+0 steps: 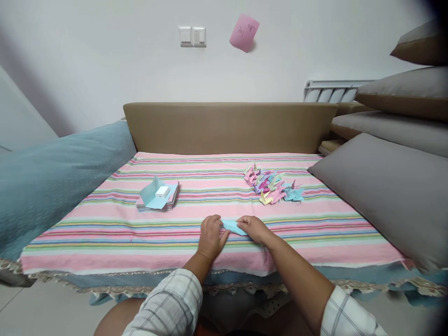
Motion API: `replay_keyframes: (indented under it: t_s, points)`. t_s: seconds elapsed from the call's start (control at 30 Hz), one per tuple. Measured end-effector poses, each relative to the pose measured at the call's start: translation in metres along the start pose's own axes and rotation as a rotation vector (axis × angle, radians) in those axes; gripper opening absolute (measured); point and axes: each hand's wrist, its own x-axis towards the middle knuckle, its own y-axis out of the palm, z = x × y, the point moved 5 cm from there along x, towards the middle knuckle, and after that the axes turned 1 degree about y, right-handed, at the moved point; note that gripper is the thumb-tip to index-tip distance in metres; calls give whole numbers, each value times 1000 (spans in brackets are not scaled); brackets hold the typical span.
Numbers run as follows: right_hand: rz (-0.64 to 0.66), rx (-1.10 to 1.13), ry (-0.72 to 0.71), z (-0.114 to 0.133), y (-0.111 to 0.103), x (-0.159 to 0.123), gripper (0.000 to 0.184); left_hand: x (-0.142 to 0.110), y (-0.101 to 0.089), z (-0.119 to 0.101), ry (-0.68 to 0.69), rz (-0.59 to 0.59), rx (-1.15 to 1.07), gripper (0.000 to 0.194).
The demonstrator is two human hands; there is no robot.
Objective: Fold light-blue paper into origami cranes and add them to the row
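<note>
A folded piece of light blue paper (231,227) lies low over the striped cloth near the front edge of the seat. My left hand (211,236) holds its left end, the thumb along the near side. My right hand (254,227) pinches the right part of the paper between thumb and fingers. Beyond my right hand sits a cluster of folded paper cranes (271,185) in pink, purple, yellow and blue. To the left rests a stack of square paper (172,198), with a creased blue sheet (151,196) and a small white block (162,192) on top.
A striped cloth (203,177) covers the sofa seat. Grey cushions (392,191) are piled on the right, and a blue-covered armrest (70,172) stands on the left. The brown backrest (227,128) runs along the wall, below light switches (192,37) and a pink note (244,33).
</note>
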Motion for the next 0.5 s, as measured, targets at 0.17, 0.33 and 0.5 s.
replay_keyframes:
  t_s: [0.17,0.33,0.5]
  points:
    - [59,-61,-9,-2,1,10,16,-3,1,-23,259,224,78,18]
    - [-1,-122,-17,-3,1,12,15,-4,7,-25,332,314,43,27]
    - [-109,-250,-95,5,0,2,14,-3,12,-25,350,335,47,26]
